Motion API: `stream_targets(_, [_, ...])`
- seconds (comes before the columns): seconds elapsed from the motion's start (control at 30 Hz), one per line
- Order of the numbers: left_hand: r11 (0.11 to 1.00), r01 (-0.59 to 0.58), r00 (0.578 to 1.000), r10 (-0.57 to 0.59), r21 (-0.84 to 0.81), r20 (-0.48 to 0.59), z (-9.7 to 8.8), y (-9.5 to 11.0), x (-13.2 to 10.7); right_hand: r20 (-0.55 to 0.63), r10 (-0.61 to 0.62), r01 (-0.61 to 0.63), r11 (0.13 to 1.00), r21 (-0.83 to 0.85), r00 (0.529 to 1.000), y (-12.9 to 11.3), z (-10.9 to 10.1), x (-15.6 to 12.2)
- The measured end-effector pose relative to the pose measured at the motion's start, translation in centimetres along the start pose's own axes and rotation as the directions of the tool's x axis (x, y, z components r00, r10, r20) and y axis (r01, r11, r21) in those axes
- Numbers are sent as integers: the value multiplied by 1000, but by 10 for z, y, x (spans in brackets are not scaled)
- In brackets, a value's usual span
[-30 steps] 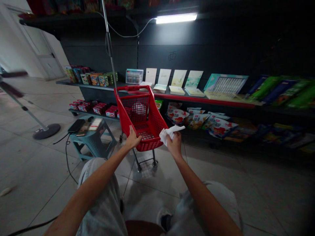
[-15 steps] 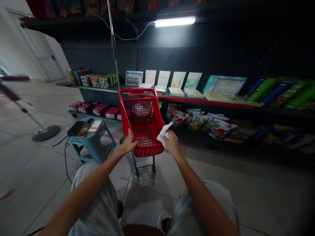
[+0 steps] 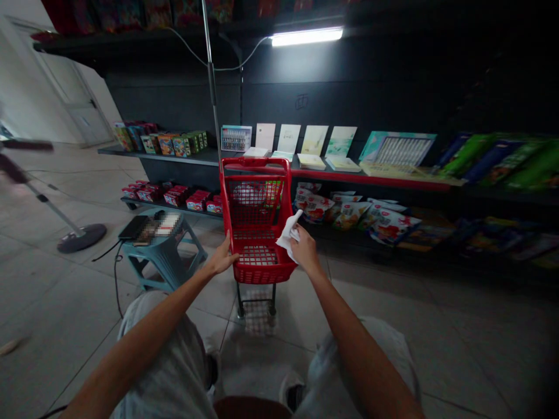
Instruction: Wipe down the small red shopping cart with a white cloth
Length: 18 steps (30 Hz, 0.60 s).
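Observation:
A small red shopping cart (image 3: 264, 273) stands on the tiled floor in front of my knees, its basket facing me and its handle at the far side. My left hand (image 3: 222, 257) grips the near left rim of the basket, thumb over the edge. In my right hand (image 3: 304, 247) is a crumpled white cloth or tissue (image 3: 288, 234), held at the cart's near right rim. A thin metal pole (image 3: 212, 87) rises at the cart's back left corner.
A blue-grey stool (image 3: 163, 256) with dark items and a cable stands left of the cart. Behind runs a shelf (image 3: 336, 173) with booklets and boxes; snack bags (image 3: 349, 212) fill the lower level. A round-based stand (image 3: 81, 237) is far left.
The cart has turned and shifted slightly right, now facing me more squarely, and the pole has moved with it. My left hand stays at the left rim, the cloth at the right.

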<state>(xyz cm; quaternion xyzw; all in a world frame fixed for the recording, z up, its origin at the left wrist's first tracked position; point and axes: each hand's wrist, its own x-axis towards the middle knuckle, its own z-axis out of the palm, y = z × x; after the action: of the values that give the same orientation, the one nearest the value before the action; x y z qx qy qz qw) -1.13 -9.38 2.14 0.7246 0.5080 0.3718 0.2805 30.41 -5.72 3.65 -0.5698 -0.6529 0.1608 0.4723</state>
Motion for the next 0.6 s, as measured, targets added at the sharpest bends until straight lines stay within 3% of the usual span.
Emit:
stream_targets(0.23, [1000,10,999,-10,-11,54,-8,2,-10,-56,9,-11,999,-32,998,-2,1,10])
stream_targets(0.47, [995,5,999,-1,-105,35,3,14,-13,-64,-23,18,997,-81,998,1,-4,13])
stream_targets(0.6, [991,6,995,-20,-136,-102,14,21,-10,-47,-47,40,990,-132,998,1,-8,9])
